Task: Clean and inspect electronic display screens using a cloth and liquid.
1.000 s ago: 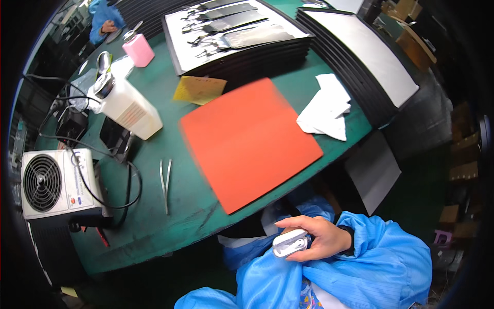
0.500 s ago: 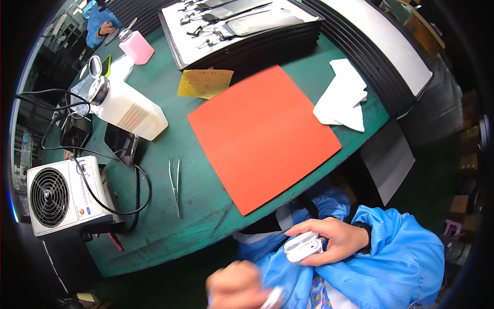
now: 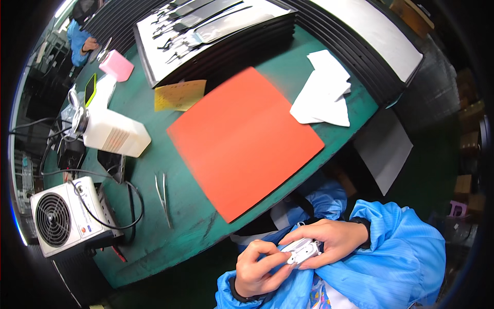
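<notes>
Close to my body, past the table's near edge, my right hand (image 3: 337, 239) is closed around a small white earbud charging case (image 3: 310, 249) with its lid up. At least one white earbud with a dark spot shows in it. My left hand (image 3: 261, 269) meets the case from the left, thumb and forefinger pinched on a white earbud (image 3: 292, 257) at the case's edge. The fingertips partly cover that earbud, so how far it sits in the case cannot be told.
An orange-red mat (image 3: 247, 144) lies on the green table (image 3: 149, 257). Around it are tweezers (image 3: 163, 201), white cloths (image 3: 324, 92), a yellow paper (image 3: 180, 95), a white pump bottle (image 3: 116, 133), a pink bottle (image 3: 117, 66), a fan unit (image 3: 67, 216) and stacked black trays (image 3: 226, 56). Another person sits far left.
My left hand, blurred low down with a white object earlier, has come up and right to the case in my right hand. My view has shifted slightly; the case stays held.
</notes>
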Available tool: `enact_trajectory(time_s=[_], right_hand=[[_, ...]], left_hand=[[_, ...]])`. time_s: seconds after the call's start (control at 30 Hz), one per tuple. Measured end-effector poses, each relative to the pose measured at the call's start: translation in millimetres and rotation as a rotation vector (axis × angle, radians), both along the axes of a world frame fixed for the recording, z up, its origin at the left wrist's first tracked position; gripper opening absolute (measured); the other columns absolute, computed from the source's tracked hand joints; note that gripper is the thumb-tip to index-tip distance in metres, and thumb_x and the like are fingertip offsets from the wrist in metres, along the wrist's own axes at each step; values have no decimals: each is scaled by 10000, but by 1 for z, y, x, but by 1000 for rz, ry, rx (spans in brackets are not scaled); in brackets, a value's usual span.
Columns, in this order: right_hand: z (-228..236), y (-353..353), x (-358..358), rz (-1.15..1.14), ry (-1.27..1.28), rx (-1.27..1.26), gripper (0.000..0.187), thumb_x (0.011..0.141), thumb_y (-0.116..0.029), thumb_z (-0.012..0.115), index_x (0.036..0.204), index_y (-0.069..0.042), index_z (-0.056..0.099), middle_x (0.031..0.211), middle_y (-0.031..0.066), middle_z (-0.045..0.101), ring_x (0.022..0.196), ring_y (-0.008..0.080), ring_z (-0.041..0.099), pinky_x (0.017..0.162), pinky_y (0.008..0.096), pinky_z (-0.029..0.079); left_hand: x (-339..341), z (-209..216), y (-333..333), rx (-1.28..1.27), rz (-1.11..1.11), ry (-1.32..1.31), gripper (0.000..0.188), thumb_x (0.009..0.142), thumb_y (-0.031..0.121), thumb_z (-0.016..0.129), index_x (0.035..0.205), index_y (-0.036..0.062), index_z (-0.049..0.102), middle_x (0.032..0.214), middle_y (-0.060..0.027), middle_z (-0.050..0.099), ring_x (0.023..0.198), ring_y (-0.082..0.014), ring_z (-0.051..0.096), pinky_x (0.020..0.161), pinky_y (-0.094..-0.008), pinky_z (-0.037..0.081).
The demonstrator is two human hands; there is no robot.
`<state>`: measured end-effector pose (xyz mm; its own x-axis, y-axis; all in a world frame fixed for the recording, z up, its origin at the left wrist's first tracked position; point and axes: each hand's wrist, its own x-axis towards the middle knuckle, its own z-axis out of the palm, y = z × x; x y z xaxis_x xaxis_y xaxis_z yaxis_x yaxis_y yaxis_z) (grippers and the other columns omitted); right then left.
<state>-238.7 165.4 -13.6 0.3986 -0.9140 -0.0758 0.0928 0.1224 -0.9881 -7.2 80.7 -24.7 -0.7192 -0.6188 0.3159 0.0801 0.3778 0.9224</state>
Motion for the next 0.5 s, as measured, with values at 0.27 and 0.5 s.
enact_trajectory(time_s=[0.27, 0.5], right_hand=[[-3, 11, -24, -74, -17, -53, 415, 961, -68, 733, 1347, 24, 612, 1260, 191, 687, 1158, 292, 687, 976, 366, 545], [-65, 73, -110, -427, -98, 519, 391, 1002, -181, 710, 1337, -18, 593, 1223, 108, 686, 1044, 169, 692, 875, 293, 590]], left_hand=[[-2, -25, 16, -35, 245, 148, 430, 981, 376, 700, 1078, -42, 727, 941, -173, 589, 757, -217, 618, 653, -317, 501], [-83, -40, 8, -28, -546, -369, 498, 933, 321, 730, 1255, -53, 660, 1169, -253, 700, 1089, -407, 651, 984, -437, 503]])
